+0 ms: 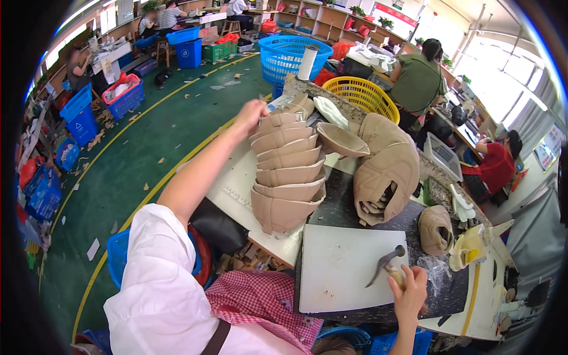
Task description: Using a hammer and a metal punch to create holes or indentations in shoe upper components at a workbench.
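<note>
Filling most of the near area: worktable (236, 171), pale top. On it, left of centre, stack of nested tan cap pieces (287, 177), long axis running from its near end up and away from the person. Second tan pile (387, 171) to its right, one bowl-like piece (342, 140) tipped between the two. Closer in, white board (349, 254) flat on a dark mat (337, 201), far left corner near the stack's near end.

Left hand (254, 116) is the nearer one to the stack: at the far end, left side, arm stretched out. Fingers curled; can't tell if they pinch a piece or just rest against it. Right hand (409, 291) well apart from the stack, by the board's right edge, thumb and fingers wrapped around the handle of the hammer (387, 261). Hammer's long axis slants: head up-left over the board, handle down-right into the palm. From these fingers the stack lies up-left, across the board. Head touching board or just above, unclear.
</note>
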The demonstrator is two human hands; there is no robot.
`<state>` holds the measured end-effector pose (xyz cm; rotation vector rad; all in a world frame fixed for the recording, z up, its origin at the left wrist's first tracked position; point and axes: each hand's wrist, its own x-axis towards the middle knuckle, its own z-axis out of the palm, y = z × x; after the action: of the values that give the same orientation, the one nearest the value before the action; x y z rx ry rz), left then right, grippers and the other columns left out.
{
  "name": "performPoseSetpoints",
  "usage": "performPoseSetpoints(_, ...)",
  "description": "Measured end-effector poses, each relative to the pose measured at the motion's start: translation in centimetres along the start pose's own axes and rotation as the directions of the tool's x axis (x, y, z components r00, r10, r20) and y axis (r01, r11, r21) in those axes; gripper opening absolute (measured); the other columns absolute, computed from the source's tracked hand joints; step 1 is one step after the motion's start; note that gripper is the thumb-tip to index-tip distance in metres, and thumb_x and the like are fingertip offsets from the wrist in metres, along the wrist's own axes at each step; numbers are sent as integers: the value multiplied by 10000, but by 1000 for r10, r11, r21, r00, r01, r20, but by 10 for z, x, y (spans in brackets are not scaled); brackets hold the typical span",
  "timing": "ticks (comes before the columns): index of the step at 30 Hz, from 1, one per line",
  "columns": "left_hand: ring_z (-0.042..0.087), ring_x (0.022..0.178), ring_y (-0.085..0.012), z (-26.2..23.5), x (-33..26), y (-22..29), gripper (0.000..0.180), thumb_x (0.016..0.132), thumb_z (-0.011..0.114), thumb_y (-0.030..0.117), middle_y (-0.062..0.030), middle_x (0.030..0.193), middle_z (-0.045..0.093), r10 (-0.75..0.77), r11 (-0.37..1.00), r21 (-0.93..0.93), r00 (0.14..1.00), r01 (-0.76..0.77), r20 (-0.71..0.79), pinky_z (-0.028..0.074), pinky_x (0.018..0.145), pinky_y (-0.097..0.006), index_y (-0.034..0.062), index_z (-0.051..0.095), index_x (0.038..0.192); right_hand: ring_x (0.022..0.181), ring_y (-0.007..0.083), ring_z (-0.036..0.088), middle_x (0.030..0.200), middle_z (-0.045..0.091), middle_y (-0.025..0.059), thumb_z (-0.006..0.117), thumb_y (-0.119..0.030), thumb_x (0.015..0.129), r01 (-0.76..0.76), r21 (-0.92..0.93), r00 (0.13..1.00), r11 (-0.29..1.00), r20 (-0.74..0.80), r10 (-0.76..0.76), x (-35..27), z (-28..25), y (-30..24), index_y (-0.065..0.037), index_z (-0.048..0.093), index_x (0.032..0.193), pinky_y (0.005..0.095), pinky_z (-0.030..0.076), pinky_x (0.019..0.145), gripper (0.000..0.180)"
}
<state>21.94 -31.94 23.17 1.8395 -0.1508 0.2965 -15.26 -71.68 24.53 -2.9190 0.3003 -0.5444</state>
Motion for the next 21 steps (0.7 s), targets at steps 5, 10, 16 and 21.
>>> performPoseSetpoints(5,491,561,-177,54,-63,2,343,888,454,345,-77,593,516,222,963,167,974,-211,-48,392,559,-345,49,518,727,1069,367,446,1136,487,188,728,-271,702,382,200,901,902,134,-412,45,15,-97,9,458,1177,435,342,941,614)
performPoseSetpoints(10,511,748,-156,14,-127,1,339,907,414,361,-34,776,555,62,823,-567,998,-37,25,396,697,-284,65,561,829,1165,425,377,1244,376,293,728,-301,705,286,694,857,661,123,-500,52,75,-208,59,192,1332,451,305,989,900)
performPoseSetpoints(16,315,1290,-268,-2,-104,85,569,919,222,389,-121,1430,261,315,11,-945,896,326,313,248,1079,-419,82,216,1399,1192,453,333,1312,288,316,669,-230,709,675,466,735,572,-355,-578,91,-8,-263,-19,278,1339,539,271,977,770)
performPoseSetpoints(21,481,1124,-250,37,-52,-4,494,922,306,357,-118,1270,468,31,590,-785,966,189,256,392,931,-401,40,395,1291,1230,432,311,1339,287,276,646,-266,730,699,116,712,706,-213,-669,145,3,-287,-56,399,1274,523,256,994,633)
